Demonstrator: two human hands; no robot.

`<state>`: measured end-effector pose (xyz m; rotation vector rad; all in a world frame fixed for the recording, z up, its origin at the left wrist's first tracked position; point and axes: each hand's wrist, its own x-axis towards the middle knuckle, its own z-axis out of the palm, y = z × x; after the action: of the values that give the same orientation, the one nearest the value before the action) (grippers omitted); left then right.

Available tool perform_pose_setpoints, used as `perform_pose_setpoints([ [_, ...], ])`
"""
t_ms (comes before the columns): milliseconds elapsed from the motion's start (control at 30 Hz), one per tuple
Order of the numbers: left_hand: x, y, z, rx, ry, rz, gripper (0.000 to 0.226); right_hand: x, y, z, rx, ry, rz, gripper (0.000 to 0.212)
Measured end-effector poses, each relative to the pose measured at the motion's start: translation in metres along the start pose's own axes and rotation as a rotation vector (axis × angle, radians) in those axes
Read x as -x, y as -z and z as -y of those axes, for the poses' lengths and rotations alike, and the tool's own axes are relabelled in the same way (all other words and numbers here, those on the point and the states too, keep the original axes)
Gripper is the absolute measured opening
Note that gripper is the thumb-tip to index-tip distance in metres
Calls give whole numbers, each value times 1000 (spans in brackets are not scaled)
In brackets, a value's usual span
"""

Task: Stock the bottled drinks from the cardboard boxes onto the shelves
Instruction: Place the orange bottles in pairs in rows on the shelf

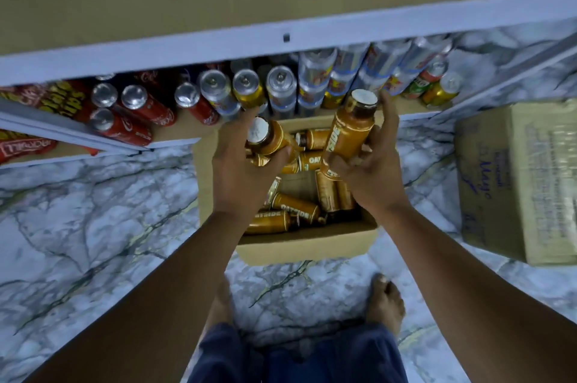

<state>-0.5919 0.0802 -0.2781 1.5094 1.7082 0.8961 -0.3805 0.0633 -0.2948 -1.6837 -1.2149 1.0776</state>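
I log stocking as partway: left hand (240, 164) fingers curl round an Oatside bottle (269, 136), right hand (371, 176) clamps a second Oatside bottle (352, 128), both above the open cardboard box (306, 247) at the shelf (181, 133) front edge, many loose bottles (293, 209) left inside.

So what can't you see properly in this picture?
Head view only.
Bottles in the open box: partly hidden by the left hand and right hand.
Printing on the closed box: blurred, cut off by the right edge.
Back rows of cans: hidden by the upper shelf.
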Motion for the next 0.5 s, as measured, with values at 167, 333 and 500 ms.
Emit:
perform_pose_setpoints([
  [167, -4, 40, -79, 47, -107, -21, 80, 7, 35, 95, 80, 88, -31, 108],
  [333, 10, 102, -173, 130, -67, -22, 72, 36, 72, 200, 58, 136, -16, 107],
  [500, 34, 179, -280, 78, -132, -27, 68, 88, 116, 321, 30, 146, 14, 103],
])
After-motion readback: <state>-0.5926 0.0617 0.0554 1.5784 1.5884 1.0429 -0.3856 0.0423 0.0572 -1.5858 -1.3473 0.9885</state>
